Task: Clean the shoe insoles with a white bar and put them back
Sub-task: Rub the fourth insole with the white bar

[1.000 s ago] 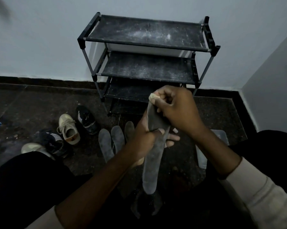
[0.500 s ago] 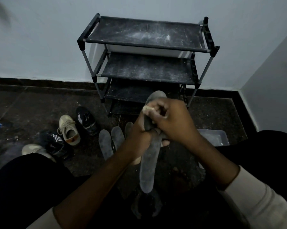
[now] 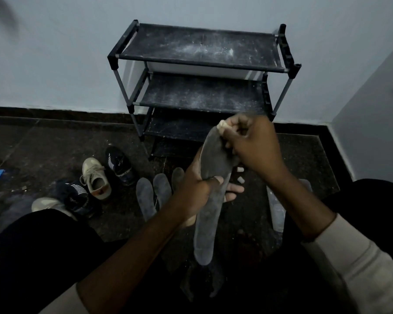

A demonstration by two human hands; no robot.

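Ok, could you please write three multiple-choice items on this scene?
1. Where is the white bar? A on the rack; B at the held insole's top end; C on the floor.
2. How many insoles lie on the floor beside the shoes? A one; B six; C three.
3. The left hand is: A gripping the insole; B flat on the floor; C holding a shoe.
Key: B, the right hand holds it there; C, three lie side by side; A, its fingers wrap the insole's middle.
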